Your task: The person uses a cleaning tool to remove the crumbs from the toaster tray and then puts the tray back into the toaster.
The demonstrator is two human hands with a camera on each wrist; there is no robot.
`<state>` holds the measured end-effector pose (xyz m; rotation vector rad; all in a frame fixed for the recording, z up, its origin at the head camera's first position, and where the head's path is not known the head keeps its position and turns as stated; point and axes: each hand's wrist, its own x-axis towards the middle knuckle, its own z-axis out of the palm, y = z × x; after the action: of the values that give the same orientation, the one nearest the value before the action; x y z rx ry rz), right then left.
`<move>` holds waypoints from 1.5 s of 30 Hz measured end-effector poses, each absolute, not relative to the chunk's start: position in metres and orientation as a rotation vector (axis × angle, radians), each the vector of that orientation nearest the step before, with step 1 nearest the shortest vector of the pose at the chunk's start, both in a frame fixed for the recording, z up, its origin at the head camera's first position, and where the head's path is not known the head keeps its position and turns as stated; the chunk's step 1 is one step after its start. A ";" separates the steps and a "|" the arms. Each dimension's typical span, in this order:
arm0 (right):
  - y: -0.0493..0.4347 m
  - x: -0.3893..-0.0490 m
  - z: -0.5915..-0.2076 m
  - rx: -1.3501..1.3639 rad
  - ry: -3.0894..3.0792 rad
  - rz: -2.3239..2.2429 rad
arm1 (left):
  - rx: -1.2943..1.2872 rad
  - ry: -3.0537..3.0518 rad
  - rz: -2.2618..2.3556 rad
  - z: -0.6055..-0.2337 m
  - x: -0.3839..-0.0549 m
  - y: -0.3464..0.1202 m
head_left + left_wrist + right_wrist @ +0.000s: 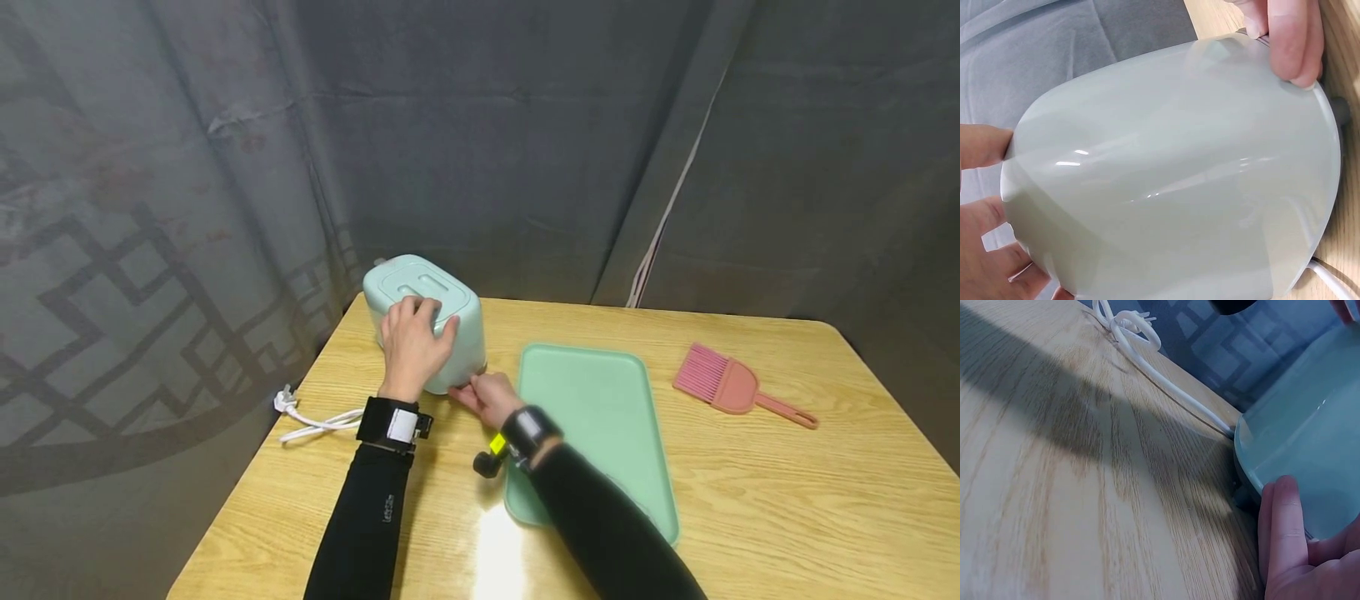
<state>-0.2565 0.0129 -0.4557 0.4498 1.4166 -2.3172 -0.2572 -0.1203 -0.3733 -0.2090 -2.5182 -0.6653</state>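
Note:
A pale mint toaster [465, 333] stands at the back left of the table, two long recesses in its top panel. My left hand [415, 346] holds its near top end, thumb and fingers spread apart and bent over the edge, as the left wrist view also shows. Low on the near end, my right hand [489, 398] grips the bottom rim, its fingers [1285, 525] lying along that rim in the right wrist view. Whether anything sits between those fingertips and the underside is hidden. A small dark foot [1244, 495] shows under the toaster.
A white power cord with a plug [285, 400] lies left of the toaster, near the table edge. The green tray [592, 400] is under and beside my right forearm. A pink brush [735, 387] lies farther right. Grey curtains [525, 167] hang behind the table.

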 end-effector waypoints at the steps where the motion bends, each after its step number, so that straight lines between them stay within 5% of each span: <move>1: 0.013 -0.256 -0.456 0.450 1.431 -2.313 | -0.211 -2.519 -0.667 -0.374 -0.257 -0.120; 17: 0.021 -0.262 -0.457 0.323 1.825 -2.129 | -0.207 -2.511 -0.680 -0.374 -0.260 -0.123; 27: 0.012 -0.256 -0.449 -0.030 2.727 -1.352 | -0.219 -2.482 -0.682 -0.376 -0.262 -0.123; 45: 0.018 -0.253 -0.444 -0.154 2.934 -0.952 | -0.324 -2.324 -0.580 -0.404 -0.271 -0.117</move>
<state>-0.2534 0.0175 -0.4436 -0.1538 2.9337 -0.9521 -0.2709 -0.1166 -0.4044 -0.3242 -2.3240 -0.5795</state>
